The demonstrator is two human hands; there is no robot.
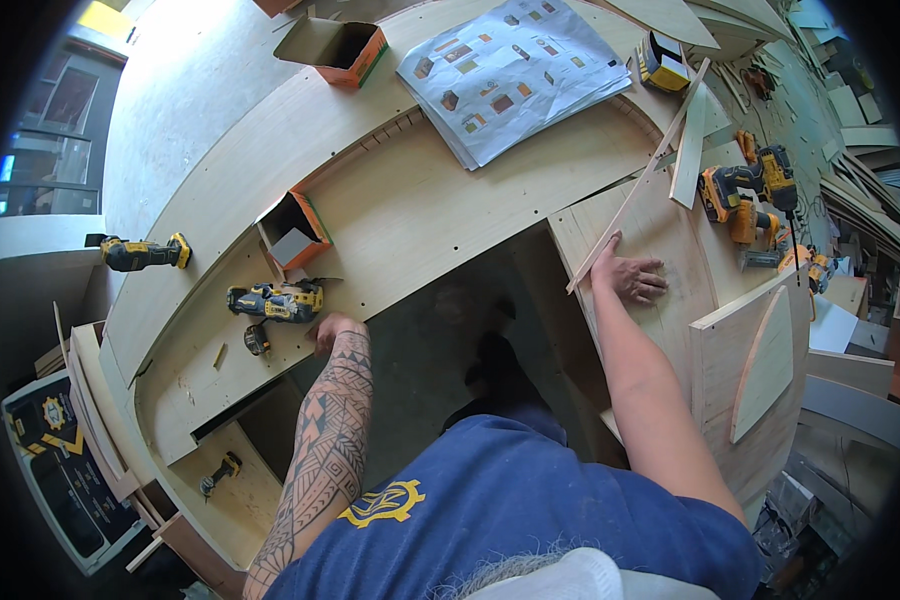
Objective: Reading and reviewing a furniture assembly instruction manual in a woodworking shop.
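Note:
My right hand (632, 280) lies flat on a plywood panel (670, 240), fingers stretched out, with its thumb side against or close to a long thin wooden strip (638, 185). My left hand (338, 328) rests at the inner edge of the curved plywood counter (450, 225); its fingers are mostly hidden by the wrist. Just beyond it lies a yellow and black cordless power tool (278, 300). A round black and yellow tape measure (256, 340) sits beside that tool.
Orange boxes (292, 232) and printed drawing sheets (510, 75) lie on the counter. Another cordless tool (145, 253) is at far left, and several drills (735, 190) stand at right. A dark opening (420, 350) lies between my arms. A small driver (220, 473) sits on a lower shelf.

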